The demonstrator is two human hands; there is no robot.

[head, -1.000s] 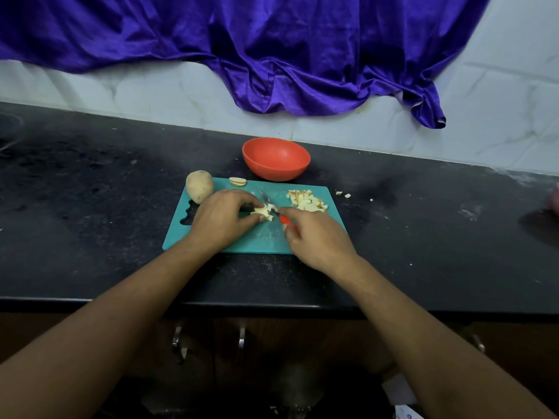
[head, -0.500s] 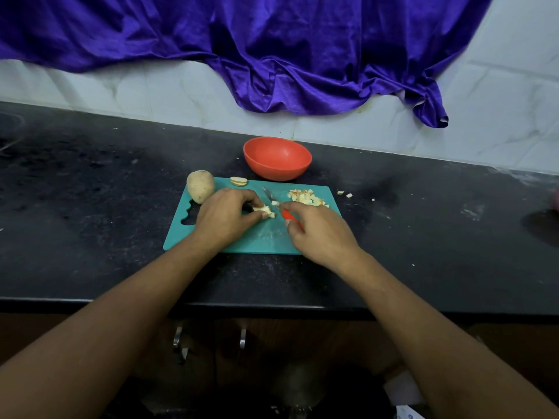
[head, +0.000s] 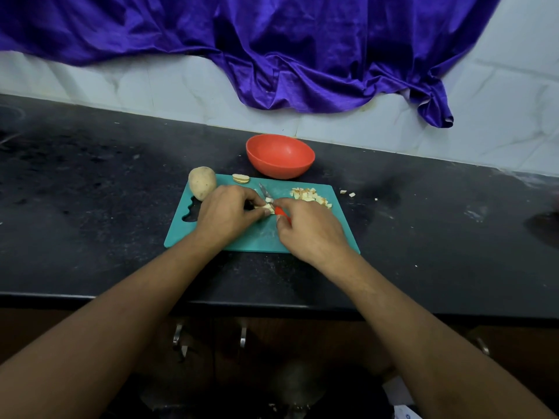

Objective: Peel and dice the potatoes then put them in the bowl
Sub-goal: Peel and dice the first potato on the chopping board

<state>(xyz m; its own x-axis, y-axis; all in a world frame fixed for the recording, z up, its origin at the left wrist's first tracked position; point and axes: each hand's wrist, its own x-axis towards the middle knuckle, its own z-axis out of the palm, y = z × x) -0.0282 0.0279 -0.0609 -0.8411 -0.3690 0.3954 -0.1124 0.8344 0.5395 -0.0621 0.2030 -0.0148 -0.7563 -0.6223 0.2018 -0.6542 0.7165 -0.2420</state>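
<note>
Fingertips [head: 266, 210] of the left hand [head: 225, 213] pinning the potato piece [head: 267, 206] risk a nick: the right hand [head: 308, 228] clenches the knife [head: 270, 198] right beside them.

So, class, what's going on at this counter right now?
A person is dicing potato on a teal cutting board. The left hand steadies a small potato piece while the right hand cuts it with a red-handled knife. A pile of diced potato sits on the board's right. One whole potato waits unpeeled, and the red bowl looks empty.
</note>
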